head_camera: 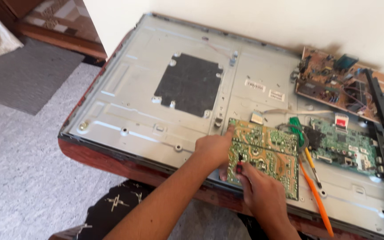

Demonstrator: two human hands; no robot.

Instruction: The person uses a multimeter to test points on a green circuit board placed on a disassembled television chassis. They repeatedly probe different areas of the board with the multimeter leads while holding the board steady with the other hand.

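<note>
Three circuit boards, two hands, one metal panel

On the one grey metal back panel (156, 102) lie three circuit boards: a green-and-tan one (267, 153) under the two hands, left (214, 149) and right (263, 193); a smaller green one (345, 144); and a brown one (334, 82) by the wall. One orange-handled tool (316, 195), two white labels (265, 90) and one dark square pad (190, 84) complete the count.

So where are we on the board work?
Done: the back cover is off, bare metal chassis exposed. In hand: left hand and right hand grip the green-and-tan circuit board. Left: the green board and brown board lie untouched.
</note>
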